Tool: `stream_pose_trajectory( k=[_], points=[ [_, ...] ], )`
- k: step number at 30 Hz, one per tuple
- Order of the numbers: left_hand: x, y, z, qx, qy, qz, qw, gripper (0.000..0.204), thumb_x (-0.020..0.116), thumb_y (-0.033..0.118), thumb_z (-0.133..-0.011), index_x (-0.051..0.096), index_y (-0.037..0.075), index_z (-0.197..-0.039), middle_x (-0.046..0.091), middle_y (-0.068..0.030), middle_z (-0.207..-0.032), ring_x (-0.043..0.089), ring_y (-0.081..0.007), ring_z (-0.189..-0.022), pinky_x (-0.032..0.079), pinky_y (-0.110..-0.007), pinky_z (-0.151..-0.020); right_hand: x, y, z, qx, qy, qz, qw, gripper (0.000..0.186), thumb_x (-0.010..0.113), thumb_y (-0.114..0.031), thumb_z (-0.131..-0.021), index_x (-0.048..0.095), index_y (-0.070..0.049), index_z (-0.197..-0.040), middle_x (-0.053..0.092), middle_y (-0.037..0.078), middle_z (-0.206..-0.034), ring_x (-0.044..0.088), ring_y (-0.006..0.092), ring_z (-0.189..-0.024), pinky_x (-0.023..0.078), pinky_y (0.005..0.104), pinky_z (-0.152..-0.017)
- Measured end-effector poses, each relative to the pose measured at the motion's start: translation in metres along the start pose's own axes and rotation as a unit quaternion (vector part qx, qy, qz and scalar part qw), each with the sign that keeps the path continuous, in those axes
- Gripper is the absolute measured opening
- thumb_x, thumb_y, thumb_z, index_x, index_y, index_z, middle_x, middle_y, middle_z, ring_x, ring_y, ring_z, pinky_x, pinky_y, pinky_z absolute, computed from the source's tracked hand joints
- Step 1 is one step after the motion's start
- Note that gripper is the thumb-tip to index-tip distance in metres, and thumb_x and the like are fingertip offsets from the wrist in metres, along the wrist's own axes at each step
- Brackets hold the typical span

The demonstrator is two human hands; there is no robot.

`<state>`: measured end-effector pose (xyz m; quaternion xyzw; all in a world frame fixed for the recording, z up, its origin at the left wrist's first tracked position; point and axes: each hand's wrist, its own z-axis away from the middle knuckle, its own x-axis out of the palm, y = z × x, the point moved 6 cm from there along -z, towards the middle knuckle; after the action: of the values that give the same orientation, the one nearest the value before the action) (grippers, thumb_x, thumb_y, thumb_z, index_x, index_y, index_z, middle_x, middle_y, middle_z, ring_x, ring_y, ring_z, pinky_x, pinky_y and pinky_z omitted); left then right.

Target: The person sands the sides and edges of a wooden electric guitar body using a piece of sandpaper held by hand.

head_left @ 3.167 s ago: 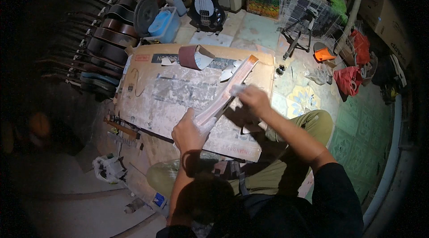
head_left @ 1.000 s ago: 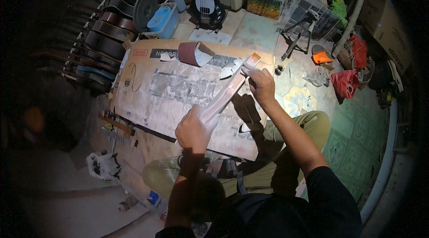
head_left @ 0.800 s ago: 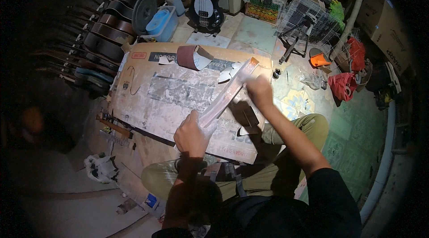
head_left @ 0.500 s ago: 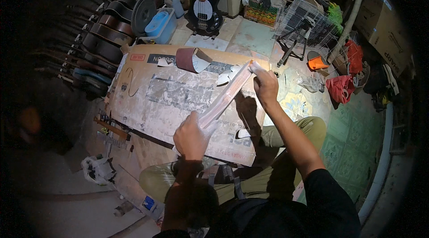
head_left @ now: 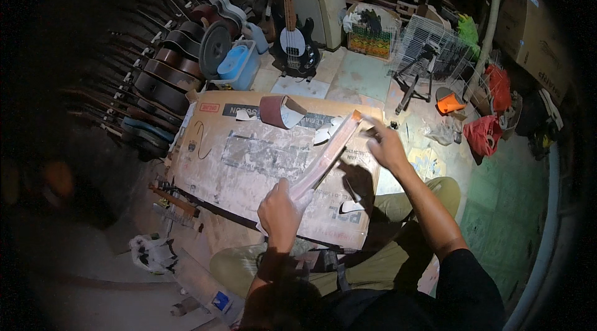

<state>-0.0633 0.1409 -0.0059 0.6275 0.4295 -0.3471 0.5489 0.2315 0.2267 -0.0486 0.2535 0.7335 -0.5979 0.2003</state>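
My left hand (head_left: pixel 280 214) is wrapped round the near end of a long, pale, dusty wooden bar (head_left: pixel 325 162), shaped somewhat like a guitar neck. The bar slants up and away to the right above a flat cardboard sheet (head_left: pixel 211 166), and its far tip is orange-brown. Just right of that tip is my right hand (head_left: pixel 387 146), its fingers apart and slightly blurred, holding nothing. On the far part of the cardboard lies a curled reddish-brown sheet of sandpaper (head_left: pixel 272 111). Torn white scraps (head_left: pixel 322 134) are beside the bar, and another white scrap (head_left: pixel 351 206) lies nearer me.
A row of guitars (head_left: pixel 158 85) leans at the left. Beyond the cardboard stand a black bass guitar (head_left: pixel 300 51) and a plastic tub (head_left: pixel 239 70). A wire cage (head_left: pixel 429 45), an orange object (head_left: pixel 449 102) and a red bag (head_left: pixel 482 137) are at the right.
My right hand has come off the far end of the bar and its fingers have spread. My left hand keeps its hold. The whole view has shifted, so the scene sits lower and further right.
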Motion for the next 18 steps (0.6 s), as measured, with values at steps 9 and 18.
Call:
stream_pose_trajectory(
  k=[9, 18],
  points=[
    [0.0, -0.002, -0.001, -0.017, 0.009, -0.015, 1.0, 0.048, 0.083, 0.047, -0.072, 0.063, 0.007, -0.088, 0.069, -0.0191, -0.077, 0.067, -0.0434, -0.074, 0.051, -0.051, -0.065, 0.094, -0.052, 0.064, -0.075, -0.298, 0.015, 0.952, 0.082, 0.063, -0.008, -0.081, 0.037, -0.028, -0.155, 0.068, 0.021, -0.101, 0.066, 0.0424, -0.093, 0.055, 0.0491, -0.079],
    [0.002, 0.003, -0.004, 0.001, 0.024, -0.03, 0.999, 0.05, 0.087, 0.046, -0.069, 0.063, 0.006, -0.087, 0.07, -0.0195, -0.075, 0.068, -0.0434, -0.072, 0.051, -0.051, -0.063, 0.081, -0.019, 0.041, -0.06, -0.13, 0.13, 0.981, 0.077, 0.063, -0.004, -0.076, 0.049, -0.028, -0.149, 0.067, 0.017, -0.089, 0.068, 0.038, -0.083, 0.055, 0.0483, -0.071]
  ],
)
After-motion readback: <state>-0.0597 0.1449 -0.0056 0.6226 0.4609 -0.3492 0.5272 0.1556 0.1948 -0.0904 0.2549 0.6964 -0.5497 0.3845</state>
